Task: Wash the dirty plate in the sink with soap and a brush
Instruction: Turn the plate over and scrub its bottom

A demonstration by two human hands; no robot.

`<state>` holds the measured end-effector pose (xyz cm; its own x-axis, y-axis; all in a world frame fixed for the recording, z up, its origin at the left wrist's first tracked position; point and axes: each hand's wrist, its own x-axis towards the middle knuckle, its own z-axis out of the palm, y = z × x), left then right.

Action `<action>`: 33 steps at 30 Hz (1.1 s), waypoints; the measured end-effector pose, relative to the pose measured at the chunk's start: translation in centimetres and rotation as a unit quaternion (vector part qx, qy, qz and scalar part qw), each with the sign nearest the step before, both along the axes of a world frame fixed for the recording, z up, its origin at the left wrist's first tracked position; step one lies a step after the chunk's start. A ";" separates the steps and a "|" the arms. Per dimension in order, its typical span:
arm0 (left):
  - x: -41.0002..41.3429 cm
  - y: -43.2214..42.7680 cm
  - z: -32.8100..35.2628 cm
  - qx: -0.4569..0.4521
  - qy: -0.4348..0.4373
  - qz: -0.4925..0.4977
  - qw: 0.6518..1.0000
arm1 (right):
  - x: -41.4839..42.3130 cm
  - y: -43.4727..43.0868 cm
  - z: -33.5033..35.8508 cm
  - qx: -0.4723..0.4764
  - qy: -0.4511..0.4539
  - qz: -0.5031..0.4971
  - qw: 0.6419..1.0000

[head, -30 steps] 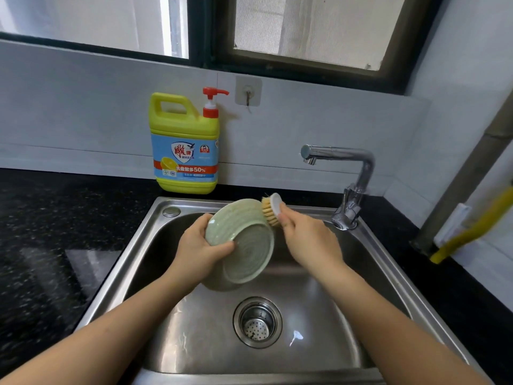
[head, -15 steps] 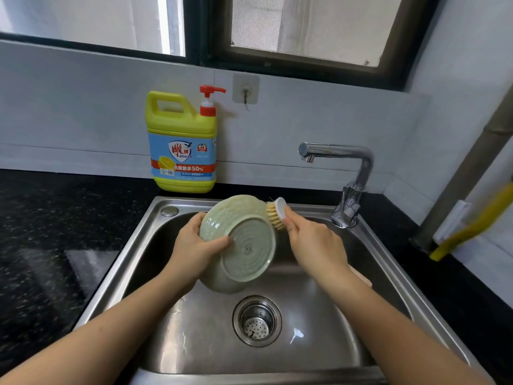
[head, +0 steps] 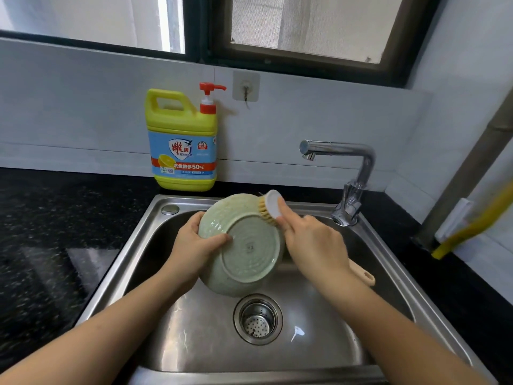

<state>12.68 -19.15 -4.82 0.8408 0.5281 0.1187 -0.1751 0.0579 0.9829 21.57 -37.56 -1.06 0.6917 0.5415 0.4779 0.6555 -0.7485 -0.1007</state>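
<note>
A pale green plate (head: 249,245) is held upright over the steel sink (head: 138,245), its underside turned toward me. My left hand (head: 194,243) grips its left rim, thumb across the back. My right hand (head: 313,245) holds a brush (head: 270,205) with a white head and tan bristles; the bristles press on the plate's upper right edge. The brush's beige handle end (head: 363,275) sticks out behind my right wrist. A yellow dish soap bottle (head: 181,143) with a red pump stands on the counter behind the sink.
A chrome faucet (head: 347,173) stands at the sink's back right, spout pointing left, no water running. The drain strainer (head: 258,319) sits in the basin floor. Black speckled counter (head: 55,232) surrounds the sink. A yellow hose (head: 477,223) runs along the right wall.
The plate has turned so more of its underside faces me. The brush has shifted slightly along the upper right rim.
</note>
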 end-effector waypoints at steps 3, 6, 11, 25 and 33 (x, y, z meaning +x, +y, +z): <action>0.2 0.4 0.3 -0.059 -0.019 0.024 0.998 | 0.4 -2.2 -1.2 -0.019 0.064 -0.047 0.997; 0.4 0.9 0.6 -0.110 -0.031 0.042 0.993 | 0.1 -2.6 -2.1 -0.023 0.078 -0.041 0.996; 0.1 0.9 0.6 -0.131 -0.020 -0.012 0.991 | 1.3 -0.6 0.5 0.015 0.053 -0.007 0.998; 0.1 1.8 0.6 -0.178 -0.033 -0.017 0.983 | 3.4 -3.0 -1.3 0.010 -0.112 0.082 0.990; 0.0 1.0 0.8 -0.149 -0.012 -0.066 0.987 | 4.0 -2.4 0.6 0.033 -0.170 0.109 0.979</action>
<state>12.68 -18.13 -4.04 0.9038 0.4280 -0.0044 -0.1695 0.3673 0.9145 25.55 -39.98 -0.50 0.3580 0.6195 0.6986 0.8035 -0.5855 0.1075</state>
